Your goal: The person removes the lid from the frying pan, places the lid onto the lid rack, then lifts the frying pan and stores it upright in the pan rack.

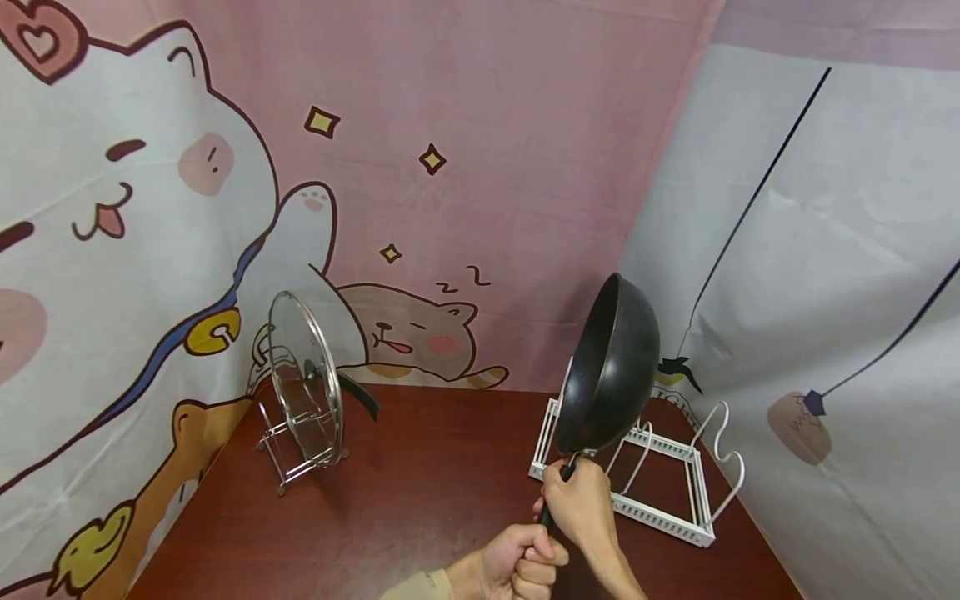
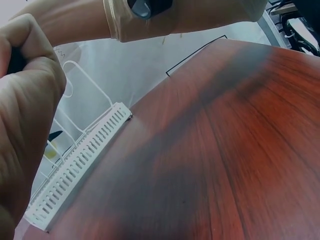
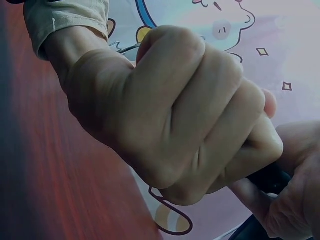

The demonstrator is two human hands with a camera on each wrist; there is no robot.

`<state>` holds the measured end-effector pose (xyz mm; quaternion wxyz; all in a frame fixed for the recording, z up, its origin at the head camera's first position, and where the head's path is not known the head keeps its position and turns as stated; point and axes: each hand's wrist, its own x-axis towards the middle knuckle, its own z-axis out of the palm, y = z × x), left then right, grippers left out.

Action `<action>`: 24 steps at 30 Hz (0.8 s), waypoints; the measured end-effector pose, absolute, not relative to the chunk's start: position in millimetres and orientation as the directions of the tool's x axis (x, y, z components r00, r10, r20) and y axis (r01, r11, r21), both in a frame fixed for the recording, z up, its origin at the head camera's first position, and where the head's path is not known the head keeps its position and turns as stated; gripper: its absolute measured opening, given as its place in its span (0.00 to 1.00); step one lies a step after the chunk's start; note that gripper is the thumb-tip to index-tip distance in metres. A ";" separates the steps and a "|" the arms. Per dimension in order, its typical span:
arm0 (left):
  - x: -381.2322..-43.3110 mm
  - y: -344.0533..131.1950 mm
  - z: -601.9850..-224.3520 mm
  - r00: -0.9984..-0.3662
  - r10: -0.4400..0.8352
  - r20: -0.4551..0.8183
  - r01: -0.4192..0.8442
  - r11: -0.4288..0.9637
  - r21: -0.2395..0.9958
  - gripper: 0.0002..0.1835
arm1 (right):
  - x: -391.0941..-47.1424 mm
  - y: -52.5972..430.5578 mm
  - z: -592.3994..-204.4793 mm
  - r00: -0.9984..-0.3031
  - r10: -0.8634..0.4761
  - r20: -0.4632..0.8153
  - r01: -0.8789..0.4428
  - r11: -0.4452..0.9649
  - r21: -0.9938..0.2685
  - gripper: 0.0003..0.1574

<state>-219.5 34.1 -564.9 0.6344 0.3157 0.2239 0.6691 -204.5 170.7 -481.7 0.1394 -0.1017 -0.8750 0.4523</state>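
Observation:
A black wok (image 1: pixel 626 367) is held up on edge, its open side facing left and its handle slanting down toward me. My right hand (image 1: pixel 583 504) grips the handle close to the pan. Lower down, my left hand (image 1: pixel 521 562) is wrapped round the handle's end. In the right wrist view the left hand (image 3: pixel 190 110) fills the middle, and part of the handle (image 3: pixel 270 177) shows beside the right hand (image 3: pixel 300 192). Behind the wok stands a white rack (image 1: pixel 663 521) with curved wire dividers. Whether the wok touches the rack I cannot tell.
On the left of the reddish-brown table (image 1: pixel 420 492), a glass lid (image 1: pixel 303 375) with a metal rim stands upright in a chrome wire rack (image 1: pixel 300 475). Printed cloth (image 1: pixel 510 150) with cartoon animals hangs behind and along both sides.

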 end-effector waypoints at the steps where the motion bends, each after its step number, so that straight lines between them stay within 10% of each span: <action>1: -219.9 33.5 -565.4 0.006 0.991 0.135 -0.706 -0.091 0.702 0.19 | -204.7 170.5 -482.5 -0.941 0.304 0.151 0.052 0.569 -0.821 0.14; 24: -222.2 22.4 -574.2 0.012 0.994 0.108 -0.715 -0.066 0.696 0.21 | -207.1 166.3 -501.3 -0.945 0.299 0.132 0.054 0.539 -0.840 0.14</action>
